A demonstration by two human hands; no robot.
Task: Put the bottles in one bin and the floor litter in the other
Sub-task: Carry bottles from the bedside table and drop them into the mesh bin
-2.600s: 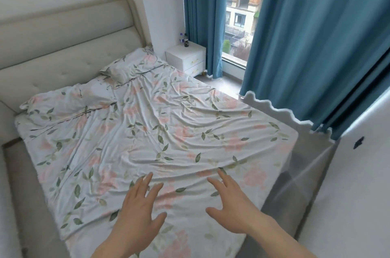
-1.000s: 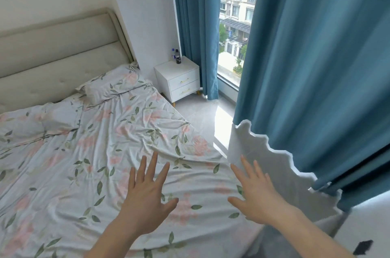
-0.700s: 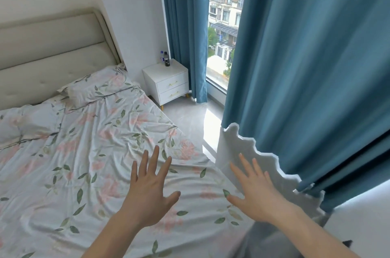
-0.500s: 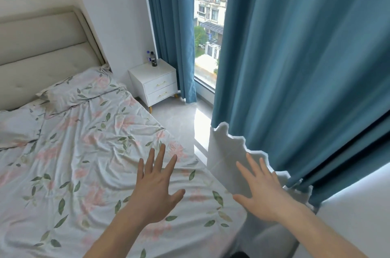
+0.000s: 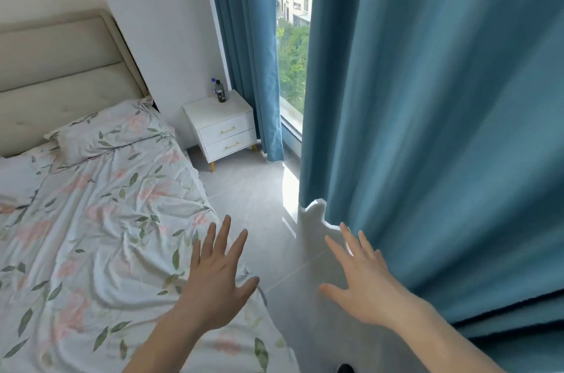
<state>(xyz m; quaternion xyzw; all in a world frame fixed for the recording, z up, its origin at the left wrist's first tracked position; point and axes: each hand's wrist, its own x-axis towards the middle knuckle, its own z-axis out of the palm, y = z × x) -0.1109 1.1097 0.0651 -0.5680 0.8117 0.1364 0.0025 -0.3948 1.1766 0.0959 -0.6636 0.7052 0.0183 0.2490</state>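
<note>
bottles [image 5: 219, 90] on nightstand [image 5: 220, 125], well beyond both empty hands [image 5: 287, 284]

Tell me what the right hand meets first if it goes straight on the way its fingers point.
Probably the blue curtain: the right hand points up and slightly left, toward its hem. Depth is unclear, so it may pass over bare floor first.

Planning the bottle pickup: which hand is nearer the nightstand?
Left. The left hand hovers over the bed corner, below the nightstand; the right hand is farther out by the curtain.
</note>
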